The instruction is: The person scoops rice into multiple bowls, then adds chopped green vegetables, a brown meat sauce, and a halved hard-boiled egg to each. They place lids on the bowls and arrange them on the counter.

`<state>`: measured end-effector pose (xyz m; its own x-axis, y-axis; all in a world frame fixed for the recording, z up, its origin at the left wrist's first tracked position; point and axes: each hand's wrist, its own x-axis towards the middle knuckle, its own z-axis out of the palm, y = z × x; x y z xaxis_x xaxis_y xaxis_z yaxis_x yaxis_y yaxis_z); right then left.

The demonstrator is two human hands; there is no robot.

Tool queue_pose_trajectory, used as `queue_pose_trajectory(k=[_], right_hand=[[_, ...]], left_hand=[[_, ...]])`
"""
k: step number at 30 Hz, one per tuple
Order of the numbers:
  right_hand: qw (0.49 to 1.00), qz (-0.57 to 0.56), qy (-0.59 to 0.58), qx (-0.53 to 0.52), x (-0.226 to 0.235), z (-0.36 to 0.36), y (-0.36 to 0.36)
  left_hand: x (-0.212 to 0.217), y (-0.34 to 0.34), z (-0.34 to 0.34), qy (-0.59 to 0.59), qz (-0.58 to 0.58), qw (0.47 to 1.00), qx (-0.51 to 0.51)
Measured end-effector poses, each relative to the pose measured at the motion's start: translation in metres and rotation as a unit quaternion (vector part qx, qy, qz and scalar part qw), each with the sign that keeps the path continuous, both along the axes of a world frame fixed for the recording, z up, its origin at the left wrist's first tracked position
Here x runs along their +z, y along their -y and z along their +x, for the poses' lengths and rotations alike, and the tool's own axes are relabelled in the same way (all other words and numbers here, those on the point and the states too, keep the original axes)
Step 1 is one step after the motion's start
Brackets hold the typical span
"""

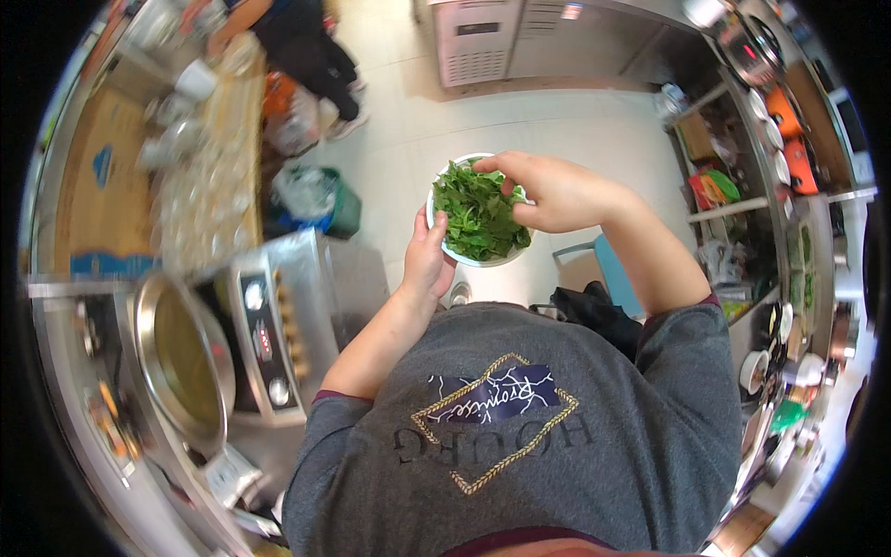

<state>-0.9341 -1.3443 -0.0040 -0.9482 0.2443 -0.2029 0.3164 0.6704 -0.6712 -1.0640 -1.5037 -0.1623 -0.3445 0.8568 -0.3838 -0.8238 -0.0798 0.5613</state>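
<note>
My left hand point(431, 251) grips a white round bowl point(501, 262) by its left side, thumb over the rim and fingers underneath. Chopped green leaves point(478, 212) fill the bowl to the top. From the right, my right hand point(548, 193) reaches over the bowl, its fingers apart and bent down at the far right part of the leaves. The fingertips touch or nearly touch the greens; whether any leaf is between them I cannot tell.
On the left are a large steel pot point(186, 362) of liquid and a cooker with knobs point(264, 339). Beyond stands a table of clear containers point(209, 176), with a co-worker point(311, 56) beside it. A green bin point(345, 209) is on the floor; shelves point(729, 209) line the right.
</note>
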Motion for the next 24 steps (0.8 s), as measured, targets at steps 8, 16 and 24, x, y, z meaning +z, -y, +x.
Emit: queue_pose_trajectory(k=[8, 16, 24], right_hand=[[0.969, 0.168, -0.047, -0.174, -0.036, 0.084, -0.167], [0.919, 0.218, 0.049, -0.325, -0.077, 0.146, -0.311], [0.847, 0.161, 0.094, -0.498, -0.059, 0.286, -0.429]], left_hand=[[0.000, -0.227, 0.032, -0.010, -0.005, 0.983, -0.183], [-0.013, -0.465, 0.090, -0.001, -0.006, 0.898, -0.440], [-0.006, -0.655, 0.247, -0.015, 0.022, 0.822, -0.569]])
